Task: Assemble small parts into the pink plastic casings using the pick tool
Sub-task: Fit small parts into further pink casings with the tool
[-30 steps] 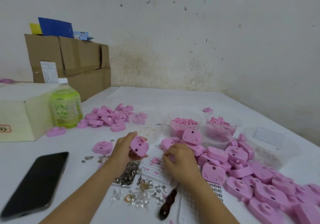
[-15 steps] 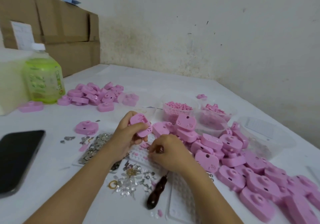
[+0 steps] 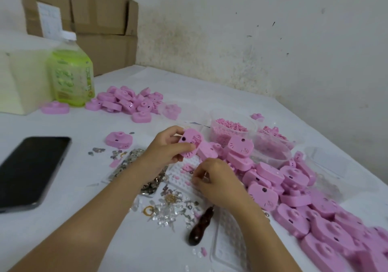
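Pink casing (image 3: 190, 143): off the surface, held tilted just above the far edge of the white parts tray (image 3: 182, 174), the face with a dark hole and a slot turned toward the camera. Left hand (image 3: 165, 152) grips it, thumb across the lower face, fingers curled behind. Right hand (image 3: 218, 181) sits low over the tray's right half, fingers curled, tips drawn together as in a pinch. What they pinch is hidden, so I cannot tell whether it is a small part, the pick shaft or nothing. Pick tool (image 3: 199, 227): only the dark wooden handle shows, on the tray's near side under the right wrist; contact with the hand cannot be made out. Judgement: the step in hand is fetching one small part from the tray, with the casing held ready to receive it; insertion not yet done. The next move would call for lifting the part clear of its tray pocket, bringing it to the casing's opening, and steadying the casing while the pick seats it: fine alignment, light force. Around: heap of casings (image 3: 294, 189) against the tray's right side; tub of pink pellets (image 3: 228, 128) beyond the tray; loose metal pieces (image 3: 132, 158) to its left; clear and brass bits (image 3: 168, 206) at its near-left; second pile of casings (image 3: 128, 101), green bottle (image 3: 71, 76) and phone (image 3: 31, 171) well to the tray's left.
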